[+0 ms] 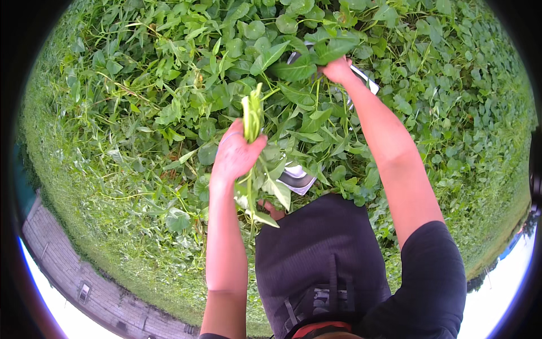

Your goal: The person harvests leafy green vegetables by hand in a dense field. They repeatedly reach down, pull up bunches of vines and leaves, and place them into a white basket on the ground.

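My left hand (238, 150) is closed around a bunch of cut green stems (253, 114), probably water spinach. Their pale stem ends point up past the thumb, and leaves (277, 193) hang below the fist. Farther out, my right hand (337, 70) is at some broad, pointed leaves (298, 70); its fingertips are hidden, so its grip cannot be made out. Between the hands, a heap of leafy greens (313, 120) covers most of a shiny metal tray (298, 178). Only the tray's near corner and bits of its far edge show.
Dense low plants with round leaves (254, 29) surround the tray. Dark clothing (317, 245) covers my lap, and what looks like part of a bare foot (272, 210) shows beside it. A grey block wall (63, 254) curves along the lower left.
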Motion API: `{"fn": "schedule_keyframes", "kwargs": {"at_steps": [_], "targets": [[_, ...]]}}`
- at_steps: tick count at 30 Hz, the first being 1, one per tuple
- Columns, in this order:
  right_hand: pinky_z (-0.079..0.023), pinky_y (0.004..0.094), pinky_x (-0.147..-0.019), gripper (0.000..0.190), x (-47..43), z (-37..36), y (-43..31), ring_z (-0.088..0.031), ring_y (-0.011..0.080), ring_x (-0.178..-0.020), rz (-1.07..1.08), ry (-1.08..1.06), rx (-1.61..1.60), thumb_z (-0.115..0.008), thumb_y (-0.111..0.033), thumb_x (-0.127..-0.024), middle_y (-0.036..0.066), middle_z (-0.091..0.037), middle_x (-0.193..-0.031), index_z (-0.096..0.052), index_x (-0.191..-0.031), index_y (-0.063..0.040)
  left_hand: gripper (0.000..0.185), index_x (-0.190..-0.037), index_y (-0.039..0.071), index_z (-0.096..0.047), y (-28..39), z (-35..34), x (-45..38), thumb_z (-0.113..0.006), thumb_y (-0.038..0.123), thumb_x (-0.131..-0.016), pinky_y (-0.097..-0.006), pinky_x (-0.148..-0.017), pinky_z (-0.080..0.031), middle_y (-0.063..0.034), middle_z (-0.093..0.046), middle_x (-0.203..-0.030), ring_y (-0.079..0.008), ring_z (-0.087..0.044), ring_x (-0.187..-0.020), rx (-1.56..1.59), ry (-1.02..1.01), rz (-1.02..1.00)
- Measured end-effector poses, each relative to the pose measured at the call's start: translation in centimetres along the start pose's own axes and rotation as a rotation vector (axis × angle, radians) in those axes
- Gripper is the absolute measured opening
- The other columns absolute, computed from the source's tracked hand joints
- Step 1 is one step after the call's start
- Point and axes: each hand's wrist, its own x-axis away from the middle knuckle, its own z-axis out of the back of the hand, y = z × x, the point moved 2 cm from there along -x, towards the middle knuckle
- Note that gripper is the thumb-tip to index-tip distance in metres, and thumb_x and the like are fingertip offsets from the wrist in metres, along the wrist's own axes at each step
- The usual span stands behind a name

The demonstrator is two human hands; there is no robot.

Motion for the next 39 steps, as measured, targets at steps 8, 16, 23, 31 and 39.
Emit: {"fn": "schedule_keyframes", "kwargs": {"at_steps": [8,16,23,31,39], "targets": [[-0.047,0.0324,-0.104,0.029,10.3,5.2,2.1,-0.066,0.0207,-0.112,0.166,0.189,-1.247,-0.069,-0.008,-0.097,0.009,-0.072,-0.120,-0.067,-0.124,-0.001,0.057,-0.132,-0.007,-0.061,-5.2,-11.9,-16.0,-0.058,0.028,-0.087,-0.0470,-0.121,-0.034,-0.0164,-0.037,-0.162,-0.0396,-0.032,-0.150,-0.488,-0.210,-0.146],[-0.038,0.0429,-0.115,0.055,4.7,3.9,4.4,-0.049,0.0374,-0.137,0.204,0.024,-0.181,-0.069,-0.021,-0.094,0.024,-0.052,-0.147,-0.052,-0.144,-0.007,0.052,-0.119,-0.008,-0.066,-3.3,-20.4,-8.9,-0.068,0.028,-0.082,-0.0443,-0.124,-0.029,-0.0186,-0.031,-0.164,-0.0418,-0.034,-0.148,-0.149,-0.092,-0.135],[-0.048,0.0415,-0.106,0.062,5.9,3.4,-3.2,-0.059,0.0344,-0.124,0.073,-0.264,0.123,-0.075,-0.028,-0.088,0.022,-0.057,-0.141,-0.054,-0.142,-0.008,0.053,-0.131,-0.001,-0.064,-7.8,-17.8,-8.8,-0.068,0.022,-0.082,-0.0389,-0.120,-0.035,-0.0110,-0.030,-0.166,-0.0337,-0.039,-0.147,-0.005,-0.099,-0.125],[-0.048,0.0364,-0.105,0.044,8.0,9.8,4.1,-0.065,0.0209,-0.110,0.157,-0.004,-0.506,-0.071,-0.026,-0.095,0.009,-0.071,-0.124,-0.064,-0.136,-0.012,0.048,-0.130,0.002,-0.063,-8.1,-14.9,-8.5,-0.070,0.020,-0.086,-0.0365,-0.101,-0.049,-0.0168,-0.070,-0.120,-0.0325,-0.066,-0.110,0.318,0.033,-0.013],[-0.013,0.0522,-0.129,0.044,9.8,9.9,-4.0,-0.034,0.0248,-0.151,0.753,-0.242,0.204,-0.071,0.004,-0.080,-0.002,-0.056,-0.150,-0.080,-0.108,-0.027,0.015,-0.102,0.001,-0.068,-6.9,-4.1,-4.3,-0.068,0.005,-0.088,-0.0341,-0.093,-0.053,-0.0108,-0.076,-0.101,-0.0211,-0.071,-0.095,0.709,-0.082,0.213]]}}
